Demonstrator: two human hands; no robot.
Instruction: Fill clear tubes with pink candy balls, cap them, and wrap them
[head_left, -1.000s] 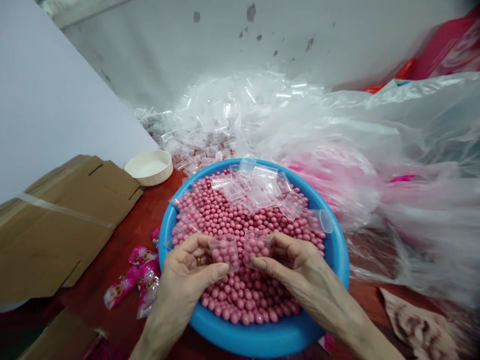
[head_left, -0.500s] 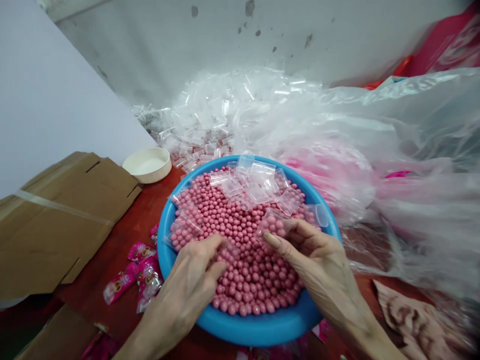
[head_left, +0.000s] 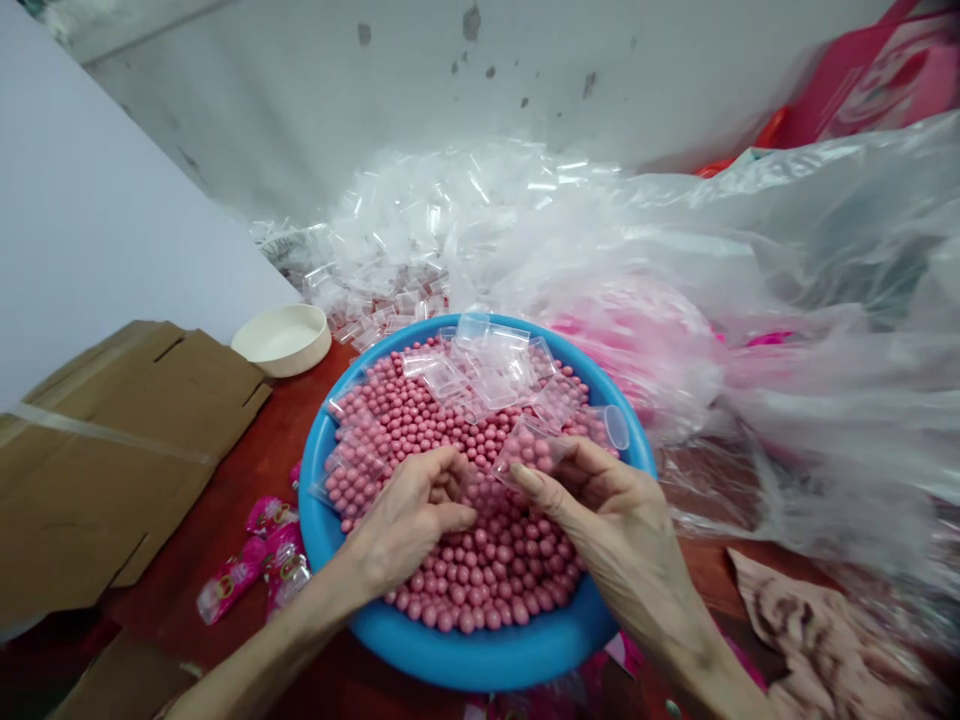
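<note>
red tabletop (head_left: 247, 470) runs under everything, backed by a stained grey wall (head_left: 315, 90). nearest me sits the blue basin (head_left: 480, 655), heaped with pink candy balls (head_left: 487, 570). my left hand (head_left: 409, 515) rests knuckles-up on the candies at the middle of the heap, fingers curled in; whether it grips anything underneath i cannot tell. my right hand (head_left: 600, 510) is just beside it, thumb and fingers pinching a small clear bag (head_left: 529, 450) partly filled with candies, held just above the heap near the basin's right side. another part-filled bag (head_left: 349, 475) lies on the candies at the left rim. toward the far rim a scatter of empty little bags (head_left: 487, 365) covers the candies, and a clear cup (head_left: 611, 425) lies on its side at the right rim.

left of the basin, a few pink wrapped sweets (head_left: 255, 565) lie on the table, with flattened cardboard (head_left: 112, 440) beyond them. a white bowl (head_left: 283, 338) stands near the basin's far left. behind the basin a heap of empty bags (head_left: 420, 240) piles against the wall, and a big clear plastic sack (head_left: 787, 330) billows across the right. a crumpled brown cloth (head_left: 817, 640) lies at the near right.
</note>
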